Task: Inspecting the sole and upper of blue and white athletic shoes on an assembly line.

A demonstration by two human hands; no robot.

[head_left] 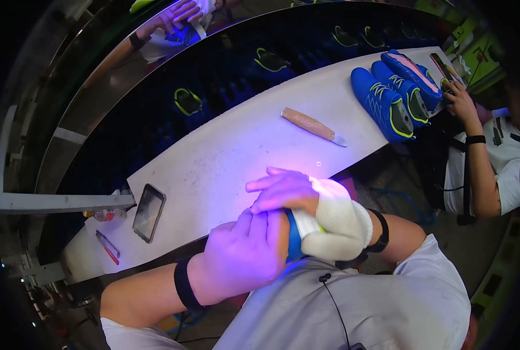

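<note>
My left hand (245,248) is curled around a blue shoe (295,236), close to my body at the bench's near edge. Only a blue strip with white and a touch of yellow-green shows; the hands hide the remainder. My right hand (286,191), in a white knitted glove (342,221) that leaves the fingers bare, lies over the left hand's fingertips. Its fingers are stretched out and partly apart. Purple light falls on both hands. Beyond them, a knife (312,125) with a tan wrapped handle rests on the white bench (230,146).
Several blue shoes (382,105) stand at the bench's right end, beside a co-worker's hand (461,102). A phone-like dark slab (149,213) and a red-handled tool (108,248) lie left. Behind runs a dark conveyor (225,76) carrying shoes; another person's hands (181,20) are across it.
</note>
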